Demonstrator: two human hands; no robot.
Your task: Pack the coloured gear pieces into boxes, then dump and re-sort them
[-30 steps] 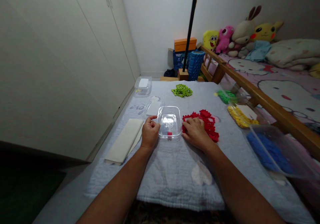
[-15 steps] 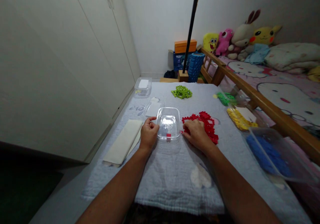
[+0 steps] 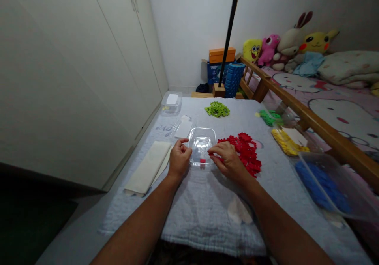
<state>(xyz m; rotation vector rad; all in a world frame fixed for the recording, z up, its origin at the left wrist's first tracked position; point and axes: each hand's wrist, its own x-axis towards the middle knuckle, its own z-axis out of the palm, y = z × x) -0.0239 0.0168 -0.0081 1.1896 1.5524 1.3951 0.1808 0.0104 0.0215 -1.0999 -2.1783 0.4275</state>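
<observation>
Clasping with left hand point(image 3: 178, 161) one clear rounded plastic tub point(image 3: 201, 145) holding one red piece point(image 3: 202, 161), touching its rim with right hand point(image 3: 227, 161), grip unclear.

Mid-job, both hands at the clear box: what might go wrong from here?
1. The box sits on a soft blanket, with only the left hand at its left edge. A push from the right hand, whose fingertips are at the right rim, might tip or slide it.
2. The red pile lies loose against the right hand, so a quick sweep back may scatter pieces across the blanket.
</observation>
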